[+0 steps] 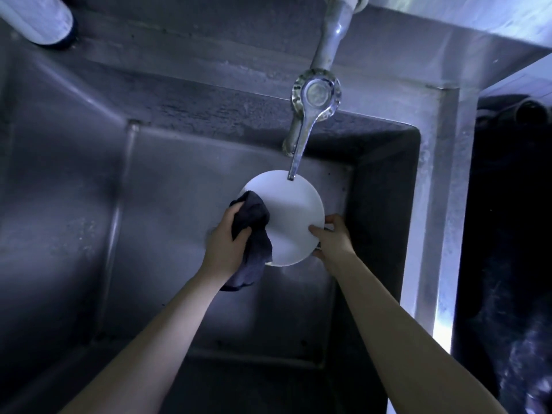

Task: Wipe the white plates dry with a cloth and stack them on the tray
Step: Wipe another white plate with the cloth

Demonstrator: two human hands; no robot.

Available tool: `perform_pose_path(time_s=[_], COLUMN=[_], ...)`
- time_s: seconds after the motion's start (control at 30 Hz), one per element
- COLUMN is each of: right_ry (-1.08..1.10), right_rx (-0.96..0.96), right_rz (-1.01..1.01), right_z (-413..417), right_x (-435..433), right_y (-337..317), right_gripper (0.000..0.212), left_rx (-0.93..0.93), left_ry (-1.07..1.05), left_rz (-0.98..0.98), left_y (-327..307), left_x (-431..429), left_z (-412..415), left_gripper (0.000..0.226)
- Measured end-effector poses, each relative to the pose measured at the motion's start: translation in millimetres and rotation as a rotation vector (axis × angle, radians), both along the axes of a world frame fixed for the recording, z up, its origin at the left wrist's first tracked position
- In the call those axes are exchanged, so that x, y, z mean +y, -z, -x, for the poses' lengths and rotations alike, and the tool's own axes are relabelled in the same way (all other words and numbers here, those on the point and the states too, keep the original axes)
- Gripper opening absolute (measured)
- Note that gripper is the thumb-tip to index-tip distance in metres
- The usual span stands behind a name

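I see the left grip clenched around a dark cloth against 1 white plate, which the right grip pinches by its rim above the steel sink, under the tap.

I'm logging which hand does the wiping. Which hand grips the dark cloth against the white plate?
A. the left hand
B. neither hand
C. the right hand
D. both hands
A: the left hand grips the dark cloth on the white plate, while the right hand holds the plate's rim.
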State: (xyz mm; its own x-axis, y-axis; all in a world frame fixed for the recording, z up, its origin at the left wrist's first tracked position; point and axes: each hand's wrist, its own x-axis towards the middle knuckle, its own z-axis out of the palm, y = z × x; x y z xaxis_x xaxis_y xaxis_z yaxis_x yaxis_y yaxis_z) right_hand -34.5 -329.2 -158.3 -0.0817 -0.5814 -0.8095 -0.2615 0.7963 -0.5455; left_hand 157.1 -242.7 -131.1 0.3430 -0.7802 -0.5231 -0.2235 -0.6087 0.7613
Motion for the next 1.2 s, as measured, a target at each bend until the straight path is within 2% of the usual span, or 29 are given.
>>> perform_pose_path(time_s=[0.17, 0.23, 0.33, 0.43, 0.53, 0.7, 0.8, 0.87, 0.93, 1.0, 1.03, 1.1, 1.13, 1.2], right_ry=[0.009, 0.006, 0.026, 0.088, 0.1, 0.084, 0.118, 0.154, 0.169, 0.18, 0.193, 0.244, 0.27, 0.293], right_rx=[-0.112, -0.15, -0.247, -0.343, -0.405, -0.472, -0.491, -0.517, -0.554, -0.584, -0.591, -0.592, -0.599, -0.629], right_rz=[0.055, 0.07, 0.123, 0.165, 0.209, 0.302, 0.316, 0.315, 0.323, 0.341, 0.348, 0.351, 0.35, 0.351], right_z=[-0.7, 3.9, 12.9, 19.0, 23.4, 26.2, 22.5, 18.6, 16.5, 18.7, 21.4, 27.2, 29.2, 30.2], right_x=[10.9, 19.3, 37.3, 56.7, 75.4, 98.4, 112.7, 121.9, 127.7, 129.9, 130.3, 131.1, 132.0, 135.8], right_y=[-37.4, -57.2, -88.5, -118.8, -144.2, -180.2, -197.2, -206.2, -215.7, -225.9, -230.6, -238.4, -241.6, -247.8], right_gripper=[0.026, 0.037, 0.045, 0.048, 0.049, 0.049, 0.049, 0.047, 0.046, 0.044, 0.043, 0.043, 0.042, 0.041], left_rx=[-0.102, -0.174, -0.355, -0.558, -0.643, -0.543, -0.572, -0.602, -0.601, -0.432, -0.289, -0.081, -0.043, -0.14], left_ry=[0.044, 0.079, 0.14, 0.173, 0.187, 0.048, 0.024, 0.226, 0.545, 0.764, 0.749, 0.554, 0.427, 0.273], left_rz=[0.087, 0.122, 0.129, 0.273, 0.374, 0.344, 0.469, 0.529, 0.54, 0.507, 0.49, 0.533, 0.58, 0.675], left_y=[-30.7, -46.3, -74.0, -110.9, -146.1, -189.8, -211.9, -221.2, -219.3, -212.0, -212.5, -214.4, -216.2, -217.6], left_x=[18.1, 26.0, 38.6, 50.8, 59.6, 64.2, 63.0, 68.4, 78.9, 88.4, 91.6, 94.7, 95.8, 98.0], left_z=[-11.1, -16.0, -21.0, -18.6, -14.8, -6.8, 9.9, 27.5, 42.1, 44.9, 42.8, 37.7, 35.9, 35.7], left_gripper=[0.054, 0.058, 0.065, 0.073, 0.075, 0.067, 0.062, 0.064, 0.068, 0.069, 0.068, 0.067, 0.069, 0.068])
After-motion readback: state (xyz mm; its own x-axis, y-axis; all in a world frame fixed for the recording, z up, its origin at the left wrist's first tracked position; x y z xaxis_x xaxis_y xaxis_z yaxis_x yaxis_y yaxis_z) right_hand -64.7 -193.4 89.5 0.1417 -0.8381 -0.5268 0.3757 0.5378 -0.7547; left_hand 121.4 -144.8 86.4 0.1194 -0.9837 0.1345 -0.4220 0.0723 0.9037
